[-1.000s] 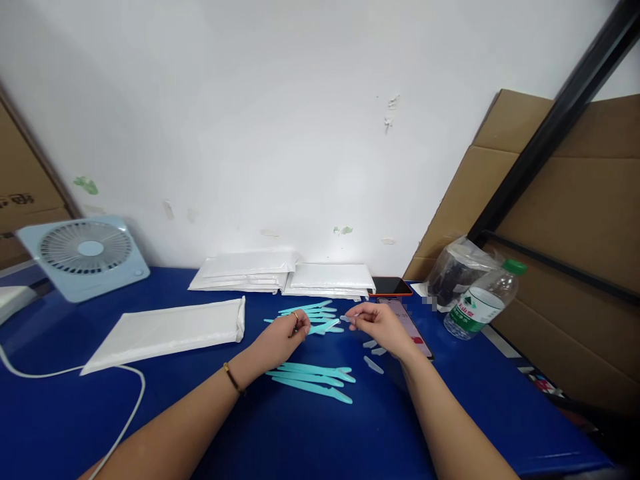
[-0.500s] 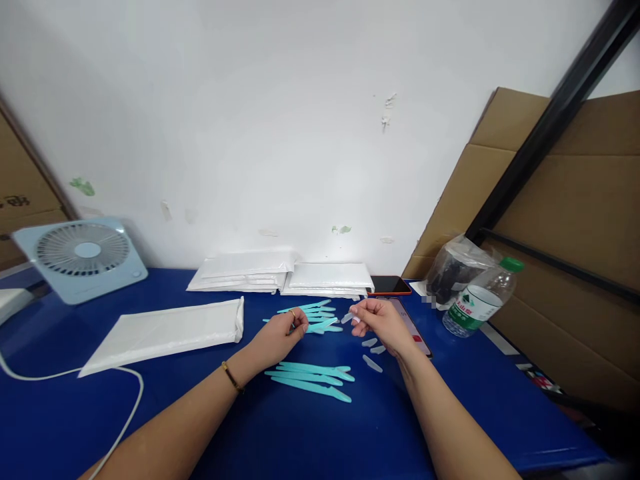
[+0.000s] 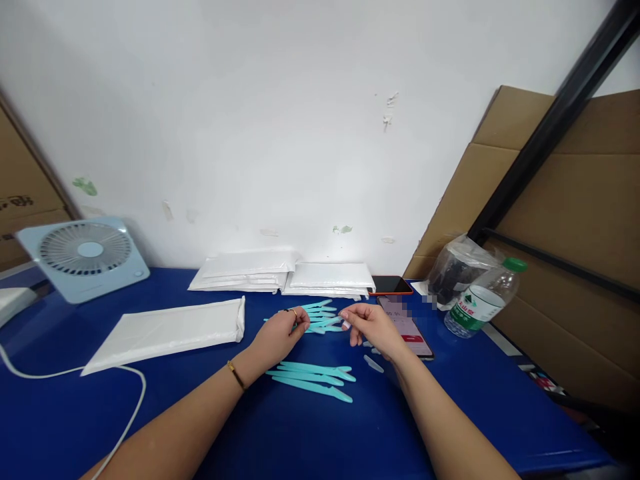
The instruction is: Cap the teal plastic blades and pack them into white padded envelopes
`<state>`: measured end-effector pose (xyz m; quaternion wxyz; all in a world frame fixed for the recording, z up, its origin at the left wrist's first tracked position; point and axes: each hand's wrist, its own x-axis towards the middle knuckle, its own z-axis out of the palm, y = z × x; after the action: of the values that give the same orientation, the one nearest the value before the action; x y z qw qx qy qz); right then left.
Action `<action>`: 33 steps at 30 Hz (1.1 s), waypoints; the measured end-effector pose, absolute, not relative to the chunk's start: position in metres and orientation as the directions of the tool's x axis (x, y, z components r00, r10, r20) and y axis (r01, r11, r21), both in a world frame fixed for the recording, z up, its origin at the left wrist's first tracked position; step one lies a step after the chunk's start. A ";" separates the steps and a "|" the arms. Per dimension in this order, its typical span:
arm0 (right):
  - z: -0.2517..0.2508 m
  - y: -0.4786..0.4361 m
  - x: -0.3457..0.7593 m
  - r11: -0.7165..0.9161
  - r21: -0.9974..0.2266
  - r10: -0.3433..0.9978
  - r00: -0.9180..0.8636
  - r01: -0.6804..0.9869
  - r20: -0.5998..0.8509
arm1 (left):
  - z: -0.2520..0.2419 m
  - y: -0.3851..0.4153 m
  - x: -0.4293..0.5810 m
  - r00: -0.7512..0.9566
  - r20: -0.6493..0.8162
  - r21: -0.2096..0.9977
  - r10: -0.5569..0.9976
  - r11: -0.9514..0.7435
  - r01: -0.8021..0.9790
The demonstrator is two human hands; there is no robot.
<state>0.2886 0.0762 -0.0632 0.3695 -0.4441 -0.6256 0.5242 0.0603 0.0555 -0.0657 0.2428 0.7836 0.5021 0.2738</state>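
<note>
My left hand [image 3: 283, 335] is closed in a pinch on a turquoise eyebrow razor [image 3: 326, 322], whose blade end points right. My right hand [image 3: 373, 328] pinches at that end; the small clear blade cap it carried is mostly hidden by the fingertips. Whether the cap is on the blade I cannot tell. Beyond the left hand lie several more turquoise razors [image 3: 320, 304], partly covered by it. Nearer me, a second group of razors [image 3: 313, 387] lies side by side on the blue table [image 3: 320, 440]. Loose clear caps [image 3: 373, 363] rest below my right hand, some partly hidden.
White padded packets [image 3: 245, 267] are stacked along the wall, with one packet [image 3: 167, 332] flat at left. A blue fan [image 3: 90, 257] and white cable [image 3: 137, 400] are on the left. Right are phones [image 3: 413, 333], a green-capped bottle [image 3: 477, 307] and a bagged dark cup [image 3: 453, 273].
My right hand has moved left with the clear cap, up to the end of the razor in my left hand. The left hand has hardly moved.
</note>
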 end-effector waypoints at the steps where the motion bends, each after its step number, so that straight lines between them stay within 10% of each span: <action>1: -0.062 0.076 0.290 0.077 -0.981 0.943 -0.333 0.176 0.015 | -0.065 0.055 0.061 0.342 0.189 0.659 0.921 -0.377 0.651; 9: -0.058 0.074 0.289 0.135 -0.946 0.950 -0.308 0.296 0.039 | -0.070 0.058 0.062 0.359 0.186 0.655 0.915 -0.387 0.649; 14: -0.048 0.070 0.326 0.212 -0.759 0.929 -0.369 0.616 -0.040 | -0.068 0.058 0.056 0.333 0.229 0.475 0.915 -0.403 0.782; 22: -0.052 0.060 0.333 0.393 -0.503 0.831 -0.532 0.769 -0.163 | -0.056 0.036 0.061 0.644 0.028 0.523 0.764 -0.560 0.642; 33: -0.047 0.059 0.323 0.173 -0.785 0.799 -0.551 0.594 -0.241 | -0.062 0.047 0.056 0.458 0.049 0.585 0.888 -0.397 0.707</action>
<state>0.3230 0.0590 -0.0469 0.1139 -0.4600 -0.7574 0.4491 0.0564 0.0474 -0.0618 0.2509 0.8160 0.4886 0.1800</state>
